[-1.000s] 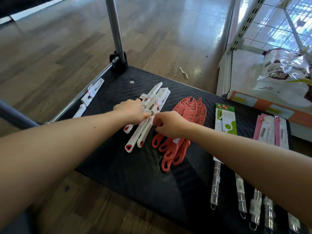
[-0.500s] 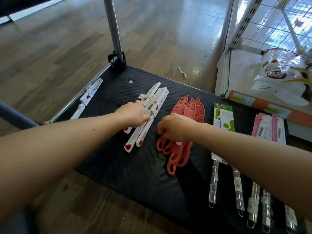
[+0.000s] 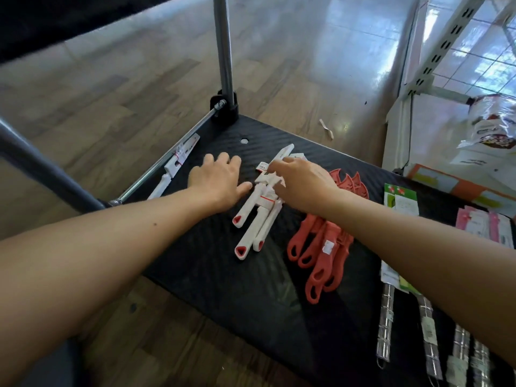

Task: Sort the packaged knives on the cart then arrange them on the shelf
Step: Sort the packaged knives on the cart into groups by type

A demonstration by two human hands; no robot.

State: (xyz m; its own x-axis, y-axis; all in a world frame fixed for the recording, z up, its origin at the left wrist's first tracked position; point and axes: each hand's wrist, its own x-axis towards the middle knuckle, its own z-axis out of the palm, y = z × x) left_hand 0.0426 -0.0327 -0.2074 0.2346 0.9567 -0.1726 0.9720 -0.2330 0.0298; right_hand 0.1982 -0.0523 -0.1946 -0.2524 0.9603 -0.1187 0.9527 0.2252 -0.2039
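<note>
1. The white knives (image 3: pixel 258 219) lay in a small heap on the black cart deck (image 3: pixel 212 277), red-tipped handles towards the camera and sheathed blades pointing away
2. The right hand (image 3: pixel 303 184) sat over the far half of that heap, its fingers (image 3: pixel 275 167) curled down onto the sheaths and gripping them; the handles stuck out free below the wrist
3. The left hand (image 3: pixel 216 180) lay flat on the deck just left of the heap, fingers straight and spread and holding nothing, its thumb close to the nearest white handle
4. One more white knife (image 3: pixel 178 160) lay apart at the deck's left edge, against the chrome rail (image 3: pixel 164 166)
5. The red knives (image 3: pixel 321 247) were fanned just right of the heap; the right forearm crossed their middle, so only handles and blade tips showed
6. Further right lay green-carded packs (image 3: pixel 399 199), pink packs (image 3: pixel 485 224) and steel handles (image 3: pixel 385 325), partly covered by the forearm and cut off by the frame edge
7. The right hand hid its own fingertips, and the print on the knife tags was too small to read
</note>
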